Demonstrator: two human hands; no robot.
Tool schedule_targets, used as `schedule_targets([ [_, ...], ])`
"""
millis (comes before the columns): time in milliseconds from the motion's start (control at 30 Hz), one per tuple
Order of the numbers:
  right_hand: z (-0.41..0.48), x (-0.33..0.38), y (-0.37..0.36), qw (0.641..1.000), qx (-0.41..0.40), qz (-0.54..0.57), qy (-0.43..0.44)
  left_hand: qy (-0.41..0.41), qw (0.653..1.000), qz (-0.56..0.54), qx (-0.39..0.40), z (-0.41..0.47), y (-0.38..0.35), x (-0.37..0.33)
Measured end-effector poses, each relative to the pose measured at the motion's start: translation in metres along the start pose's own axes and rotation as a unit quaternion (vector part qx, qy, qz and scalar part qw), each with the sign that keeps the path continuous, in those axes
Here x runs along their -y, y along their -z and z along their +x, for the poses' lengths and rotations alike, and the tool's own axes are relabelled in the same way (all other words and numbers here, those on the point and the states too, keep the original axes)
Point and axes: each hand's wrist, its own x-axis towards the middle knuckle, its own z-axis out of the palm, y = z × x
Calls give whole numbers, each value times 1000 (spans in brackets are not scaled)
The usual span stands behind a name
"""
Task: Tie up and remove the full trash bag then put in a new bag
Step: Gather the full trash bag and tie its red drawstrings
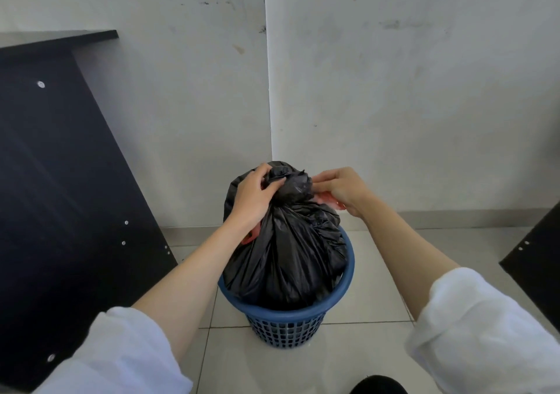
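A full black trash bag (291, 251) bulges out of a blue plastic basket (286, 318) standing on the floor tiles. The bag's top is bunched into a knot (291, 181). My left hand (253, 195) grips the gathered neck just left of the knot. On the right side of the knot my right hand (342, 189) pinches the black plastic, with a red drawstring (328, 200) showing under its fingers. Another bit of red strap (251, 236) peeks out below my left wrist.
A dark desk side panel (66, 187) leans in close on the left. Another dark furniture edge (536, 251) stands at the right. White walls meet in a corner right behind the basket. A dark shoe tip (378, 386) shows at the bottom edge.
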Motion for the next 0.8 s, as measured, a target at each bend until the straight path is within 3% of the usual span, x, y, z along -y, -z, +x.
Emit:
schedule_targets([
  [100,-12,-8,-5,991,-37,-125,43,-8,997,69,-20,-1,4,1],
  [167,-21,-20,-11,964,-86,-236,92,10,995,97,-37,0,1,3],
  [233,-36,-33,-22,942,-120,-280,141,46,992,98,-57,1,-6,3],
  [467,-44,-28,-53,983,-8,-81,163,213,970,-69,-97,-1,-9,-8],
  [567,-34,-28,-56,967,-4,-128,218,238,965,-90,-68,-2,4,-5],
  [633,-29,-31,-56,914,-31,-252,317,242,964,-105,-40,-3,12,-5],
  [733,-21,-32,-56,787,-56,-399,468,274,951,-143,20,-8,25,-13],
  [800,-16,-28,-52,729,-55,-450,513,300,930,-202,63,-11,33,-20],
])
